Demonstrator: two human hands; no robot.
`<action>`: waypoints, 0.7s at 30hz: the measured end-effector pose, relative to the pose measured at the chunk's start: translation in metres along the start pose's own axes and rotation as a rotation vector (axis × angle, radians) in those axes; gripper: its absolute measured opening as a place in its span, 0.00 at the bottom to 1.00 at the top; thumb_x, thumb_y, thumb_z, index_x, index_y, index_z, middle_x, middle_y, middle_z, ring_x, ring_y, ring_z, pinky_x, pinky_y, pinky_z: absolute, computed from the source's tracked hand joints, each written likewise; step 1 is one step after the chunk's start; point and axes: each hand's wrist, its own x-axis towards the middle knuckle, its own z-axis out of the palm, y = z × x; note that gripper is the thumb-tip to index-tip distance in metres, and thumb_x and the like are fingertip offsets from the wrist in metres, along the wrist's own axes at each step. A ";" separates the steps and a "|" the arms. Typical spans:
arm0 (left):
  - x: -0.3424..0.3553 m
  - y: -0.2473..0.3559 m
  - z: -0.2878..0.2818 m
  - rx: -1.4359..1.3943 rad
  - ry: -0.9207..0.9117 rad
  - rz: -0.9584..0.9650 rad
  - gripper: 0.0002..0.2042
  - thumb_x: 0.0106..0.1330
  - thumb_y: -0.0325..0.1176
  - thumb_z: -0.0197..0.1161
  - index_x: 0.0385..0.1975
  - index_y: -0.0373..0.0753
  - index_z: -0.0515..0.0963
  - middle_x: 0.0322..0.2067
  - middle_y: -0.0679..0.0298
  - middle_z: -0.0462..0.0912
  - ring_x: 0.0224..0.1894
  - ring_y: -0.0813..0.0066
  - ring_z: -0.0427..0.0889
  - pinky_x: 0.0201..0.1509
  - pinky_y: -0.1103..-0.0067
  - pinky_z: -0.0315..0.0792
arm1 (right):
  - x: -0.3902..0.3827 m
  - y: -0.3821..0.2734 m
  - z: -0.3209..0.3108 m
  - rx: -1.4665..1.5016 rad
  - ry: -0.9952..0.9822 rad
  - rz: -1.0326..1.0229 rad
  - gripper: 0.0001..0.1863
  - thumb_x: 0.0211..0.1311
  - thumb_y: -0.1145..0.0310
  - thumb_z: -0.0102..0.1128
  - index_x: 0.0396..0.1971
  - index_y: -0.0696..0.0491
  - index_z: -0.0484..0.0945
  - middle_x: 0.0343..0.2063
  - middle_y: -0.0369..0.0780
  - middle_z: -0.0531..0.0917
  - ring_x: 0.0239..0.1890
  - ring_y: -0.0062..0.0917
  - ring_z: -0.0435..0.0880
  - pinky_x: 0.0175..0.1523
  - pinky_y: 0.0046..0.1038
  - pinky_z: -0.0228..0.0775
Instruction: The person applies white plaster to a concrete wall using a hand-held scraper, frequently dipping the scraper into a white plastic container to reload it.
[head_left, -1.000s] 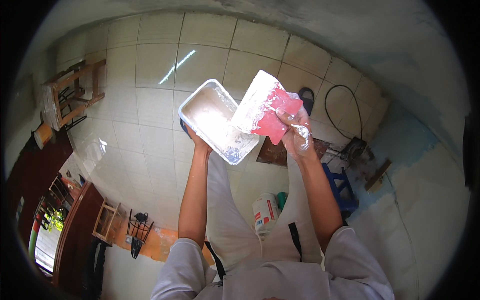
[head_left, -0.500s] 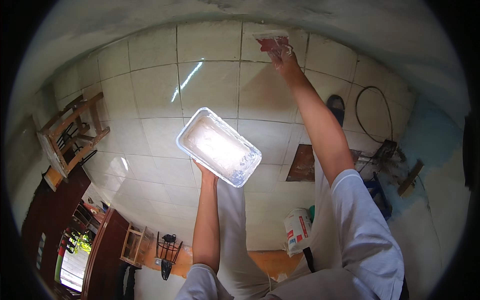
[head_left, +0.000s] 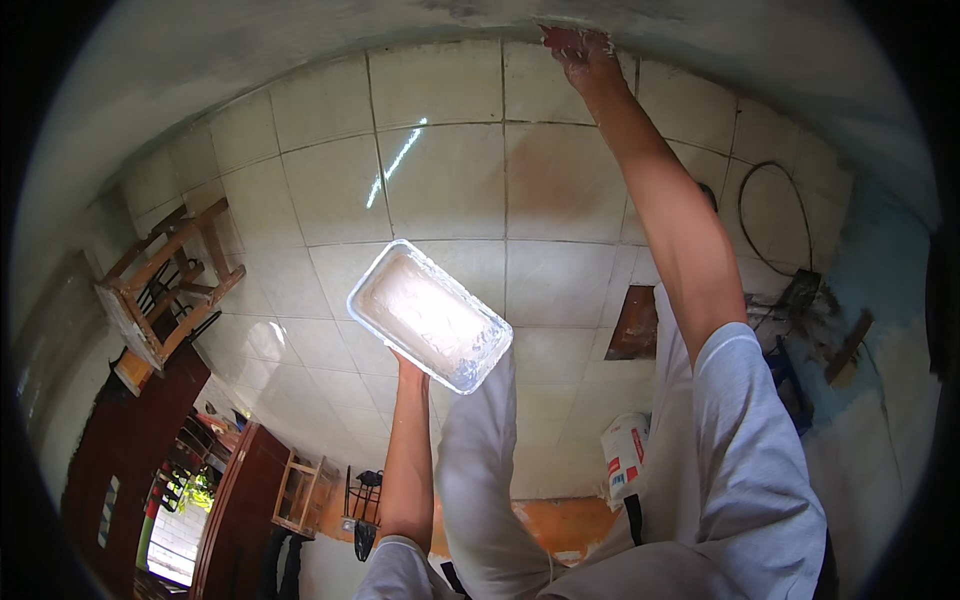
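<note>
A worker's right hand (head_left: 585, 55) presses a red-handled trowel (head_left: 562, 38) against the wall (head_left: 300, 50) mid-plastering while the left hand (head_left: 410, 365) cups the white tray (head_left: 430, 315), likely reloading next.

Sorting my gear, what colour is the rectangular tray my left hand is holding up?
White, coated with pale paste: the rectangular plastic tray, clearest in the head view.

head-worn fisheye, looking steeply down, floor (head_left: 450, 190) far
</note>
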 end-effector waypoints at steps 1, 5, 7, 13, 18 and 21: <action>-0.001 -0.006 0.009 -0.016 -0.021 -0.023 0.31 0.67 0.59 0.42 0.62 0.43 0.62 0.55 0.58 0.72 0.54 0.59 0.75 0.54 0.65 0.75 | -0.009 -0.016 0.003 -0.084 -0.008 -0.042 0.16 0.69 0.71 0.46 0.55 0.49 0.64 0.54 0.43 0.68 0.57 0.37 0.70 0.61 0.49 0.67; -0.017 -0.006 0.033 -0.064 -0.071 -0.072 0.30 0.68 0.58 0.42 0.62 0.43 0.62 0.55 0.58 0.72 0.53 0.59 0.75 0.54 0.65 0.75 | -0.064 -0.042 0.044 -0.130 0.033 -0.049 0.19 0.70 0.71 0.44 0.59 0.48 0.61 0.56 0.41 0.66 0.61 0.36 0.66 0.64 0.46 0.63; -0.028 -0.005 0.044 -0.085 -0.088 -0.083 0.30 0.68 0.58 0.43 0.62 0.43 0.62 0.55 0.58 0.72 0.53 0.58 0.75 0.54 0.65 0.75 | -0.097 -0.049 0.062 -0.119 -0.052 -0.051 0.18 0.70 0.71 0.45 0.58 0.49 0.61 0.55 0.42 0.66 0.61 0.36 0.66 0.64 0.46 0.63; -0.051 0.002 0.060 -0.111 -0.090 -0.087 0.29 0.68 0.57 0.44 0.62 0.43 0.62 0.54 0.58 0.73 0.52 0.57 0.75 0.53 0.64 0.75 | -0.176 -0.034 0.072 -0.064 -0.033 -0.088 0.14 0.67 0.74 0.46 0.52 0.54 0.66 0.51 0.42 0.70 0.57 0.36 0.70 0.65 0.43 0.63; -0.037 -0.019 0.055 -0.145 -0.102 -0.122 0.29 0.68 0.56 0.44 0.62 0.43 0.62 0.54 0.58 0.73 0.52 0.57 0.75 0.53 0.64 0.76 | -0.118 -0.016 0.000 -0.100 -0.036 -0.008 0.16 0.67 0.73 0.47 0.54 0.52 0.65 0.54 0.41 0.70 0.59 0.34 0.69 0.67 0.40 0.61; -0.026 -0.023 0.045 -0.148 -0.106 -0.117 0.28 0.68 0.56 0.45 0.61 0.43 0.63 0.54 0.58 0.73 0.52 0.56 0.75 0.53 0.64 0.76 | -0.056 -0.005 -0.016 -0.175 -0.011 -0.047 0.16 0.68 0.72 0.48 0.54 0.49 0.66 0.55 0.40 0.70 0.58 0.33 0.71 0.65 0.39 0.64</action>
